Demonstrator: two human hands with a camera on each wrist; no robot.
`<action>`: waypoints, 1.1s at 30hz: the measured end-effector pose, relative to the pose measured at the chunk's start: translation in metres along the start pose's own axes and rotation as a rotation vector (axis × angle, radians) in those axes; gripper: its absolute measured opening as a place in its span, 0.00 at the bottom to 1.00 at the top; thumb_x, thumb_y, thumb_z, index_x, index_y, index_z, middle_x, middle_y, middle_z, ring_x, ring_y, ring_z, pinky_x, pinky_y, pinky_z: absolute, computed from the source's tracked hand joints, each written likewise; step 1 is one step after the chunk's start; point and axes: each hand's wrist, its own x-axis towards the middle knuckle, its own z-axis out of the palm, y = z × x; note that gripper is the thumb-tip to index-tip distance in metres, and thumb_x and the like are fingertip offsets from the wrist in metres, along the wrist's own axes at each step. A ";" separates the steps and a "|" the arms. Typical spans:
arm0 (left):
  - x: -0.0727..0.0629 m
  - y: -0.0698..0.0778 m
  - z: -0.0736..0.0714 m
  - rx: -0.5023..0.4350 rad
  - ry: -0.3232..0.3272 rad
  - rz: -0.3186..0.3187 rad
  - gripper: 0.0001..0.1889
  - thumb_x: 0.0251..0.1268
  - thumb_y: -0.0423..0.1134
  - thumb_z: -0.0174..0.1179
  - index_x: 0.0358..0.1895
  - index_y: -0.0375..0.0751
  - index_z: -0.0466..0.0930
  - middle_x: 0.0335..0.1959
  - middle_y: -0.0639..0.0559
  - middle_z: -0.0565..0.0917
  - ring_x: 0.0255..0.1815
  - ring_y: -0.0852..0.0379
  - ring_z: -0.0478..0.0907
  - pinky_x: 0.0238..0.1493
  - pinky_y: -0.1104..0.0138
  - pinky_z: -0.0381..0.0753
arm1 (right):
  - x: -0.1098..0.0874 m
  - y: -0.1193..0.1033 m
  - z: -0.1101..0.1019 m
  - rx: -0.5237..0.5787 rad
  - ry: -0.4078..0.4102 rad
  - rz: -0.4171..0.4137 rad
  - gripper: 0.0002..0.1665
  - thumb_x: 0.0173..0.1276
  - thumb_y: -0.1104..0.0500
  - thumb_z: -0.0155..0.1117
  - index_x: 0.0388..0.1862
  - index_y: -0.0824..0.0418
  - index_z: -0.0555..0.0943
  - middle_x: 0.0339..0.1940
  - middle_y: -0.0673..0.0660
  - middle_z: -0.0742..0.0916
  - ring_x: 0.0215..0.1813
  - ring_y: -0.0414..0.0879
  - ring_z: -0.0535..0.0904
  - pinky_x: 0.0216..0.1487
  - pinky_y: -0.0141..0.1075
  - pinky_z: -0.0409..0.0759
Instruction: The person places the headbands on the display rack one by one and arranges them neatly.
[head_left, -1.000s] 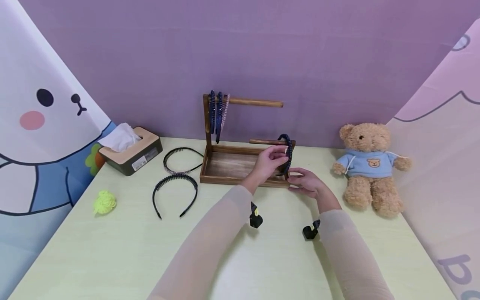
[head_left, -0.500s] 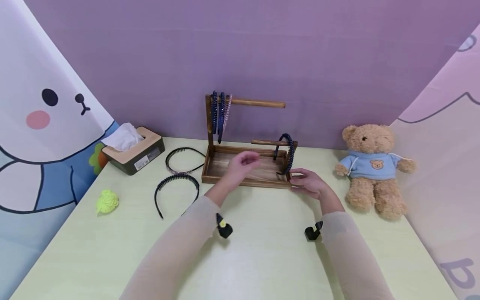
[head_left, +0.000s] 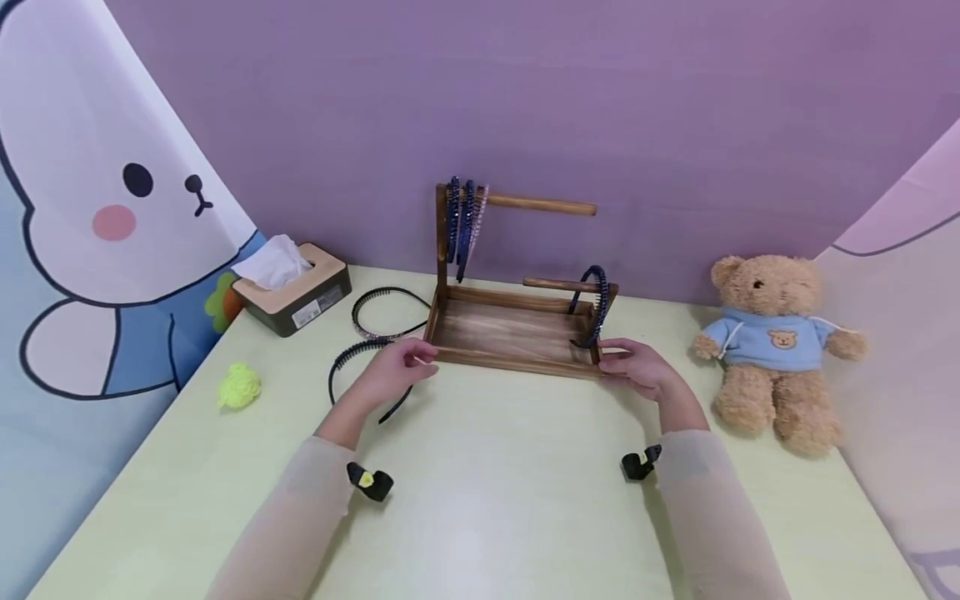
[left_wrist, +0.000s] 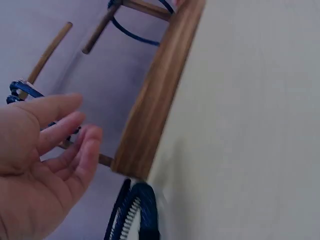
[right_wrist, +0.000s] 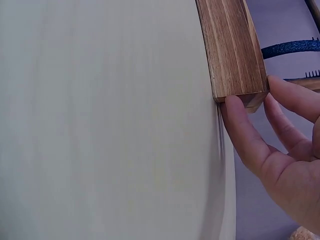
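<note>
A wooden headband rack (head_left: 517,362) with a tray base and two pegs stands at the back of the table. Three headbands (head_left: 466,225), two dark blue and one pinkish, hang on its upper peg; one dark blue headband (head_left: 600,304) hangs on the lower peg. My right hand (head_left: 639,368) grips the tray's front right corner with thumb and fingertips. Beside the front left corner is my left hand (head_left: 390,375), its fingers loosely bent and holding nothing. It partly covers a black headband (head_left: 333,375) lying on the table; another headband (head_left: 382,292) lies behind.
A tissue box (head_left: 296,292) stands at the back left. In front of it lies a yellow-green scrunchie-like puff (head_left: 240,386). A teddy bear (head_left: 780,358) in a blue top sits on the right. A purple backdrop (head_left: 525,100) rises behind the rack.
My left hand has let go of the dark blue headband, leaving it on the lower peg, and moved left to the rack's left corner. My right hand stays at the right corner.
</note>
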 end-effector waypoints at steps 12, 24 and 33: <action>-0.002 -0.027 -0.008 0.188 0.082 -0.127 0.19 0.67 0.37 0.61 0.58 0.32 0.73 0.35 0.47 0.79 0.36 0.51 0.76 0.42 0.56 0.76 | 0.001 -0.002 0.002 -0.010 -0.007 0.007 0.32 0.73 0.74 0.52 0.73 0.74 0.56 0.57 0.69 0.70 0.44 0.44 0.79 0.60 0.48 0.74; 0.014 -0.034 -0.012 0.309 0.012 -0.153 0.19 0.68 0.41 0.60 0.56 0.33 0.76 0.38 0.45 0.80 0.39 0.49 0.77 0.43 0.55 0.77 | 0.002 0.000 0.002 0.001 0.000 0.005 0.31 0.72 0.75 0.52 0.72 0.74 0.57 0.55 0.67 0.72 0.43 0.44 0.79 0.59 0.49 0.76; 0.009 -0.021 -0.007 0.351 0.007 -0.160 0.11 0.63 0.37 0.64 0.43 0.34 0.78 0.34 0.47 0.81 0.34 0.51 0.77 0.39 0.57 0.77 | -0.001 0.000 0.000 0.011 0.008 0.020 0.31 0.72 0.74 0.52 0.72 0.73 0.57 0.55 0.67 0.71 0.43 0.44 0.79 0.59 0.49 0.75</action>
